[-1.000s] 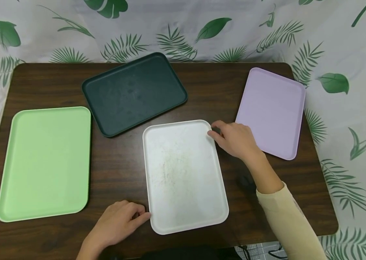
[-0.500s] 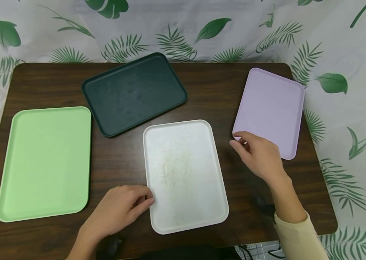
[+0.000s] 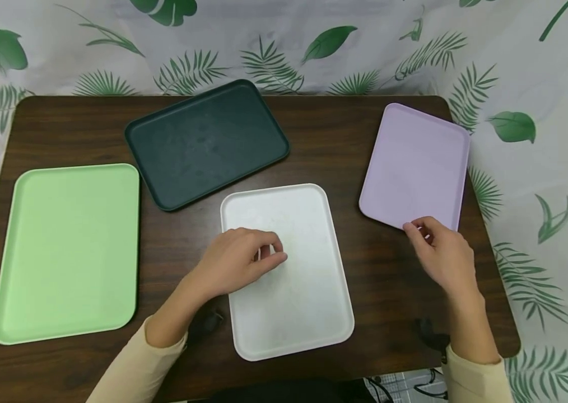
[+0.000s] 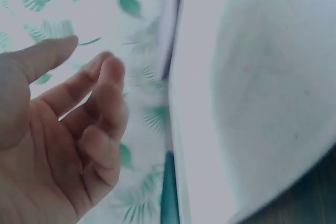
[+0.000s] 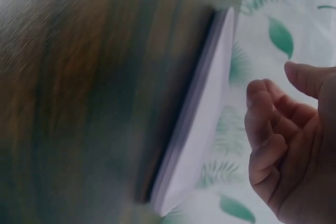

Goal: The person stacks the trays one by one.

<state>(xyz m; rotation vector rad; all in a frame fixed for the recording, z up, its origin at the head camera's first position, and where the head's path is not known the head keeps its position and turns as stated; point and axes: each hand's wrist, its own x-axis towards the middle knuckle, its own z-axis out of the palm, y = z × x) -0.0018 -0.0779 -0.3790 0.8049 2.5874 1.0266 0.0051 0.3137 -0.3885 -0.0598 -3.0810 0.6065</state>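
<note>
Left hand [image 3: 237,258] has moved over the middle of the white tray [image 3: 299,302], right hand [image 3: 444,251] over the near edge of the purple tray [image 3: 416,165], each grip's thumb and fingers apart, both trays on the desk [image 3: 179,252].

White tray [image 3: 301,302], lilac tray [image 3: 415,168], light-green tray [image 3: 69,252], dark-green tray [image 3: 208,145], brown wood-grain table [image 3: 178,246], green-leafed white cloth [image 3: 243,22]

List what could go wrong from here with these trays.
The purple tray seems to overhang the table at its far right corner; a nudge from the right hand might push it off. The left hand is above the white tray and could knock it askew.
</note>
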